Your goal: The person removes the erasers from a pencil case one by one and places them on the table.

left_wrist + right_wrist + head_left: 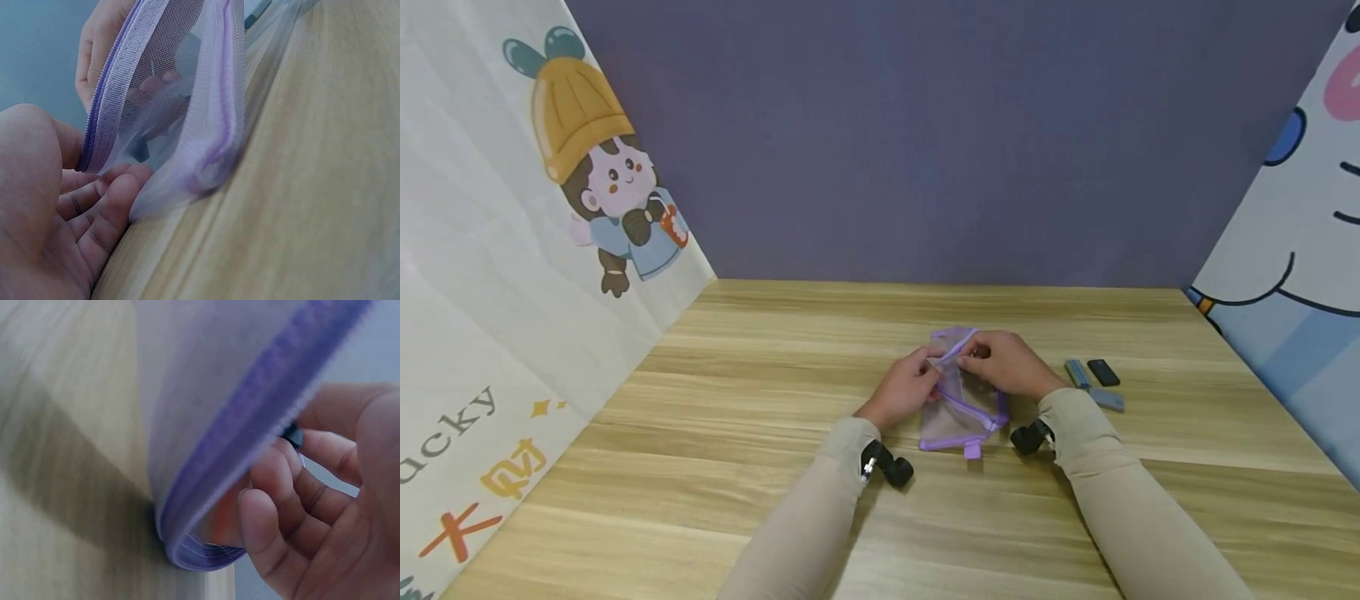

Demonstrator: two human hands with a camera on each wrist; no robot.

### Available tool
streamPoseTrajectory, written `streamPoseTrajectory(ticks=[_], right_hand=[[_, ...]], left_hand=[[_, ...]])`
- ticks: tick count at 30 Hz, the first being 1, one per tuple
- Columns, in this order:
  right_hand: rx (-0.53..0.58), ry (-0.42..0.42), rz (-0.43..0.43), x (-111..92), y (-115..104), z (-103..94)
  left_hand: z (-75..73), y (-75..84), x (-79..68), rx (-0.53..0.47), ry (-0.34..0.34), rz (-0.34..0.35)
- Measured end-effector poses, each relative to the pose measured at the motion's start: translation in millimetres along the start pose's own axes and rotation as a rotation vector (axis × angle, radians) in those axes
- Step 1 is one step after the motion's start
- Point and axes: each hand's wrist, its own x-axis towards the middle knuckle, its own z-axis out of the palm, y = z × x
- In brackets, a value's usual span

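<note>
A purple-trimmed mesh zipper pouch lies between the hands, its zipped mouth spread apart. My left hand pinches the zipper edge on the pouch's left side; in the left wrist view the thumb and fingers meet at the mesh. At the pouch's mouth is my right hand, fingers curled. The right wrist view has a small dark object between that thumb and forefinger, mostly hidden, its kind unclear. A purple zipper edge crosses in front of these fingers. Through the mesh, a dark grey shape shows.
Right of the right hand, a blue-grey stick, a small black block and a grey block lie on the wood-grain table. A purple-grey panel stands behind; printed sheets flank the sides.
</note>
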Motion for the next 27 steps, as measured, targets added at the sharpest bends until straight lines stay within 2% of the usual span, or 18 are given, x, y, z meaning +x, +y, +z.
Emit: streamPoseTrajectory(ticks=[11, 19, 27], right_hand=[[-0.001, -0.003, 0.0, -3.4, 3.9, -1.7], [0.045, -0.063, 0.027, -8.2, 5.8, -4.2], [0.049, -0.046, 0.028, -9.0, 4.0, -3.2]], left_hand=[[-1.3, 1.3, -0.7, -0.001, -0.001, -0.004], [-1.5, 4.5, -1.6, 0.014, -0.02, -0.019], [-2.1, 6.1, -2.8, 0.028, -0.012, -0.027]])
